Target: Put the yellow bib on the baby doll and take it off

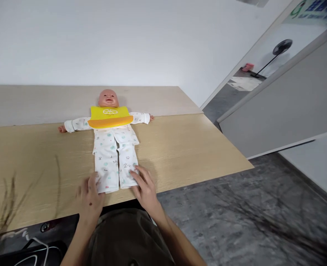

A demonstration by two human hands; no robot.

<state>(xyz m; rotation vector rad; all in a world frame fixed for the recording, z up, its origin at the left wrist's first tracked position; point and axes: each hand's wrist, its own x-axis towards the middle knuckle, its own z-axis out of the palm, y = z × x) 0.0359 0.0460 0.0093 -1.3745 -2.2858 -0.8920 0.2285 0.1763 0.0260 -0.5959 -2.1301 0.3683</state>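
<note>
A baby doll (108,98) lies on its back on the table, arms stretched out to both sides. It wears a white printed top (104,137) and white printed trousers (107,173). A yellow bib (110,115) with an orange pocket edge covers its chest. Against the left trouser cuff rests my left hand (90,199), its fingers apart and slightly blurred. My right hand (146,190) touches the right trouser leg near its hem, fingers spread. No feet show below the trouser hems.
The wooden table (180,147) ends at a front edge close to my body. Dark cables and a black bag-like object (49,251) are below at the left. A grey panel (285,96) and a standing fan (282,47) are at the right.
</note>
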